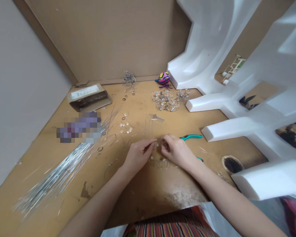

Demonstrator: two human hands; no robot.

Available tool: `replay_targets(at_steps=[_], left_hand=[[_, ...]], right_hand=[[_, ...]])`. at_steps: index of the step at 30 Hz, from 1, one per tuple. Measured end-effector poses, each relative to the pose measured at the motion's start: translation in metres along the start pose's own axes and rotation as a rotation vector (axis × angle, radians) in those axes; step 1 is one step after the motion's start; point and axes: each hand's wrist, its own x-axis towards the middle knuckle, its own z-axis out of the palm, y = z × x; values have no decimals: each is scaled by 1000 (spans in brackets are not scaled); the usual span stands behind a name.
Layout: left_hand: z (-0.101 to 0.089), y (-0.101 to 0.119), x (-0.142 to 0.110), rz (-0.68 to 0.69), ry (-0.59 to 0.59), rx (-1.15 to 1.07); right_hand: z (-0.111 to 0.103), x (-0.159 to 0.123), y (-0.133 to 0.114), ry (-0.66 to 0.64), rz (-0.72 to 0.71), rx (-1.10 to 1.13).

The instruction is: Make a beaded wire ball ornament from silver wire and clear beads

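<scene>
My left hand (140, 152) is closed in a pinch, its fingertips at a small clear bead (157, 144) that shows between my two hands. Close by on the right, my right hand (174, 149) has its fingers curled together; what they grip is hidden or too thin to make out. Below the hands, a loop of thin wire with clear beads (160, 162) lies on the table. Pliers with teal handles (191, 136) are partly covered by my right hand and wrist. Beyond the hands lie short pieces of flat wire (157, 118).
A bundle of straight silver wires (61, 174) spreads over the left side. Loose clear beads (125, 127) lie left of centre, near an open cardboard box (90, 98). Beaded wire rings (165, 100) sit at the back. White moulded legs (222, 128) jut in from the right, near a round dark-filled container (232, 164).
</scene>
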Motion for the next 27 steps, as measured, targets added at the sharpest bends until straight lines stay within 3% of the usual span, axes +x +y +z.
replay_targets(at_steps=[5,12,15,22,27], left_hand=[[2,2,0,62,3,166],[6,8,0,112,-89,465],[5,9,0,116,-104,488],[1,4,2,67,-119,254],[0,-1,7,-204,-63,-252]], right_hand=[[3,-2,-4,19,-25,-68],[4,-1,-9,16,-55,-73],[5,-1,-8,9,-67,-52],[6,0,-2,-2,-85,44],[4,4,4,2,-37,219]])
